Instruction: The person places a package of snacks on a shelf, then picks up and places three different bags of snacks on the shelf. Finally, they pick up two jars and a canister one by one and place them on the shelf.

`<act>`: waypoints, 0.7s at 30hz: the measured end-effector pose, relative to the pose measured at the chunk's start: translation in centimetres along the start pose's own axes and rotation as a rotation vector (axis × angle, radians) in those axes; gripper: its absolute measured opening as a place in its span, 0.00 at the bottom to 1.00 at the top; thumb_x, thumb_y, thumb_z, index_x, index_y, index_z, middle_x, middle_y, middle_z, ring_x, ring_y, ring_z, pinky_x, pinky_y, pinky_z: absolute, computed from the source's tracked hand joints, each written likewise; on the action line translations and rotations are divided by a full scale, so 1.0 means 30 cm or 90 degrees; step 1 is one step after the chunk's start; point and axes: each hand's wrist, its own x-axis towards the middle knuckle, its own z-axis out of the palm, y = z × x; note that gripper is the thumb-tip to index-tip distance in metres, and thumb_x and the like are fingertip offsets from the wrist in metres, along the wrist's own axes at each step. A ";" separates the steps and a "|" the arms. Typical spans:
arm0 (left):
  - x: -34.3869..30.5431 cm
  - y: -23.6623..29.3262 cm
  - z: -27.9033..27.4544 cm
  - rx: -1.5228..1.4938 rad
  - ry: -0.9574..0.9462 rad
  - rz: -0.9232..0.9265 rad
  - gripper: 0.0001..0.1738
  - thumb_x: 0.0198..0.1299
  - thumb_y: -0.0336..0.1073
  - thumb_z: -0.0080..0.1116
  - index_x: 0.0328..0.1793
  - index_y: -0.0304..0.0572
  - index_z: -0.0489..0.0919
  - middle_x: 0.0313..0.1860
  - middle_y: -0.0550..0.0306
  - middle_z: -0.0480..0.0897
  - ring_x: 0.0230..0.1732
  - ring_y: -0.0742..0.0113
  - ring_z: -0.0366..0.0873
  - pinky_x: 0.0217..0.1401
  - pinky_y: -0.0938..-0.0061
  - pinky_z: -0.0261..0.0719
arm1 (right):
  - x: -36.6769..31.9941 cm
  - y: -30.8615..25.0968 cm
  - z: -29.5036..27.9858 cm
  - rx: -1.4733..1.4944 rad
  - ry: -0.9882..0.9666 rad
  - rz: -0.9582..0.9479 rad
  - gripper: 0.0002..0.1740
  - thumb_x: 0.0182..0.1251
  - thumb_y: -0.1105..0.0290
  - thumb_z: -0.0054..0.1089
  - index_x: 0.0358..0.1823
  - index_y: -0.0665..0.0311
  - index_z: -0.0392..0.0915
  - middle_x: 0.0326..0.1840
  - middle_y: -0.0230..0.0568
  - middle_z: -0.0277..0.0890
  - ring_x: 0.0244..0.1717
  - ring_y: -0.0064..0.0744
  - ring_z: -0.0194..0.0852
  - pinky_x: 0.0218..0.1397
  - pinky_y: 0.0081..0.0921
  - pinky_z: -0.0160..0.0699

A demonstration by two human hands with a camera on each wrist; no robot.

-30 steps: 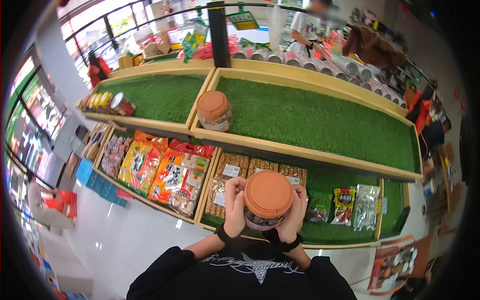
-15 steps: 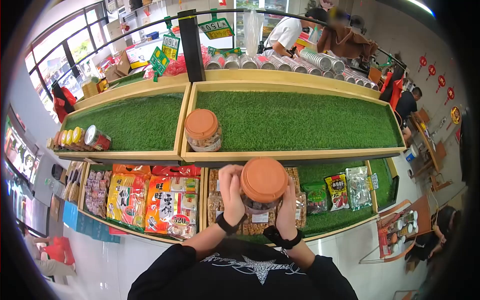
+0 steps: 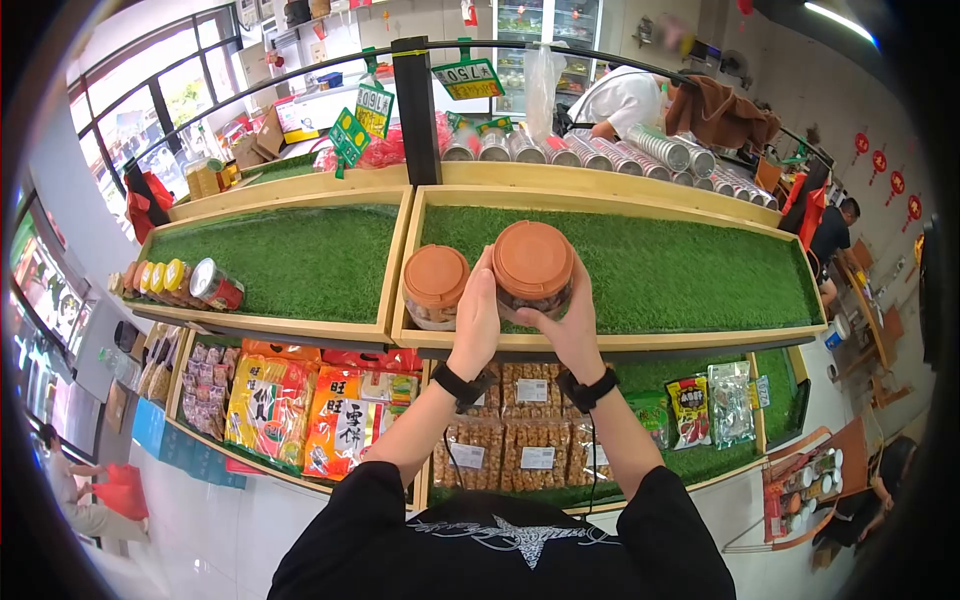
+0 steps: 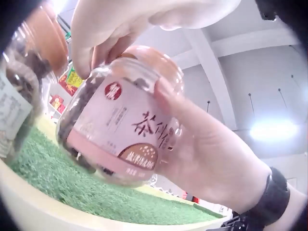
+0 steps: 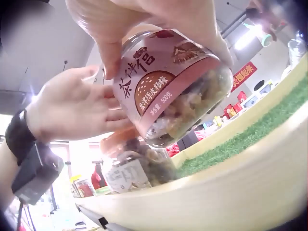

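Note:
A clear plastic jar (image 3: 533,262) with an orange lid is over the right upper shelf. My right hand (image 3: 570,330) grips its right side, thumb across the front. With fingers nearly straight, my left hand (image 3: 477,325) lies along the jar's left side. Dark pieces show behind the jar's pink label (image 4: 115,125) in the left wrist view. A second orange-lidded jar (image 3: 436,280) stands in the shelf's left corner, just left of my left hand. From the right wrist, the held jar's base (image 5: 168,139) appears tilted above the shelf edge.
Wooden rims (image 3: 620,345) frame the turf-lined upper shelf (image 3: 690,270). Small yellow-lidded jars (image 3: 165,278) and a can (image 3: 216,285) sit far left. Below lie orange snack bags (image 3: 345,420), packs of nut-like snacks (image 3: 530,390) and smaller bags (image 3: 690,410). A dark post (image 3: 415,110) rises behind.
Both hands have carried the jar forward from in front of the body, over the lower shelf, to above the upper shelf beside the other jar. The left fingers have straightened.

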 end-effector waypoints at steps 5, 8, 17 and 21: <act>-0.035 -0.052 -0.053 0.097 -0.011 -0.061 0.28 0.70 0.44 0.32 0.68 0.29 0.57 0.68 0.43 0.59 0.71 0.57 0.53 0.72 0.71 0.46 | -0.001 0.152 0.083 -0.049 -0.036 -0.024 0.54 0.41 0.71 0.74 0.68 0.65 0.46 0.66 0.47 0.52 0.67 0.40 0.52 0.67 0.36 0.57; -0.097 -0.054 -0.069 0.103 -0.017 -0.067 0.27 0.70 0.43 0.34 0.67 0.29 0.59 0.68 0.44 0.60 0.70 0.58 0.54 0.71 0.70 0.48 | -0.046 0.224 0.118 0.021 -0.061 0.093 0.54 0.40 0.77 0.73 0.67 0.66 0.45 0.65 0.47 0.53 0.67 0.40 0.53 0.66 0.36 0.58; -0.242 -0.001 -0.103 0.002 -0.103 -0.177 0.26 0.70 0.44 0.35 0.65 0.32 0.62 0.64 0.48 0.66 0.66 0.63 0.59 0.68 0.71 0.52 | -0.083 0.109 0.072 -0.115 -0.091 0.085 0.52 0.49 0.65 0.69 0.67 0.72 0.41 0.67 0.60 0.48 0.69 0.52 0.48 0.68 0.38 0.54; -0.302 0.001 -0.113 -0.046 -0.120 -0.218 0.24 0.68 0.41 0.41 0.65 0.34 0.63 0.63 0.49 0.66 0.66 0.65 0.60 0.67 0.72 0.55 | -0.120 0.123 0.070 -0.136 -0.071 0.089 0.49 0.55 0.67 0.64 0.69 0.74 0.39 0.69 0.58 0.49 0.70 0.49 0.47 0.69 0.37 0.50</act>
